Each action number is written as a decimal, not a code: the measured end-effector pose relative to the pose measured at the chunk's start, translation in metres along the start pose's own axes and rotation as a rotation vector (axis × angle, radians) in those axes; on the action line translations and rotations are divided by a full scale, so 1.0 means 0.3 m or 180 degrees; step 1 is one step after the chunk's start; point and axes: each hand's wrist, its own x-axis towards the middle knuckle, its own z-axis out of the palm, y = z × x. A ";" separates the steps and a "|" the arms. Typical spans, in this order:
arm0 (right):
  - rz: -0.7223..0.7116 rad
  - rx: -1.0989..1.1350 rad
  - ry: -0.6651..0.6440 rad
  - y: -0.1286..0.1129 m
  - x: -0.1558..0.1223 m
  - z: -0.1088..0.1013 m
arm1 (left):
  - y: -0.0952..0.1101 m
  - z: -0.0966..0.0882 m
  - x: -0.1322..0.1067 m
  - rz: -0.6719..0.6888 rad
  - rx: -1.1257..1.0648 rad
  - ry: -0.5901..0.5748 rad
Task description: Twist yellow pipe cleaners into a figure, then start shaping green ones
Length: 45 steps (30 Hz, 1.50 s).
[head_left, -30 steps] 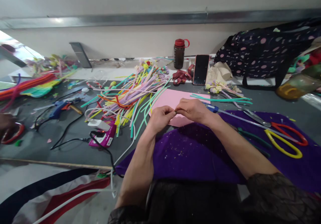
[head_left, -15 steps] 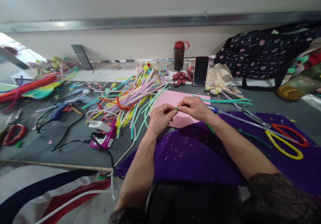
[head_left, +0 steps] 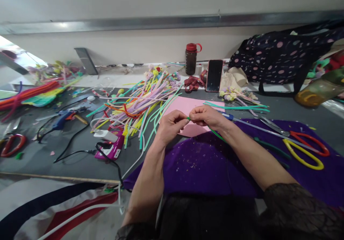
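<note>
My left hand (head_left: pixel 172 124) and my right hand (head_left: pixel 206 116) meet fingertip to fingertip above a pink sheet (head_left: pixel 192 129). Both pinch the end of a thin green pipe cleaner (head_left: pixel 217 135). Its tip shows as a small green spot between the fingers, and its tail runs out below my right hand along the wrist. A purple cloth (head_left: pixel 196 164) lies under my forearms. Right of my right hand is a long clear stick with a blue end (head_left: pixel 228 116). Most of the green piece inside my grip is hidden.
Many coloured pipe cleaners (head_left: pixel 145 100) are heaped left of the sheet. Scissors with red and yellow handles (head_left: pixel 303 154) rest at right. A glue gun (head_left: pixel 62 120), a pink power strip (head_left: pixel 114 150) with cords, a phone (head_left: pixel 214 76) and a bottle (head_left: pixel 191 59) stand around.
The green tail now shows more plainly beneath my right wrist, bowed out to the right. Both hands keep their pinch in almost the same place.
</note>
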 end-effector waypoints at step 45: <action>-0.1167 -0.2043 0.0020 -0.009 -0.015 0.000 | 0.018 -0.031 -0.006 0.0208 0.1142 -0.0129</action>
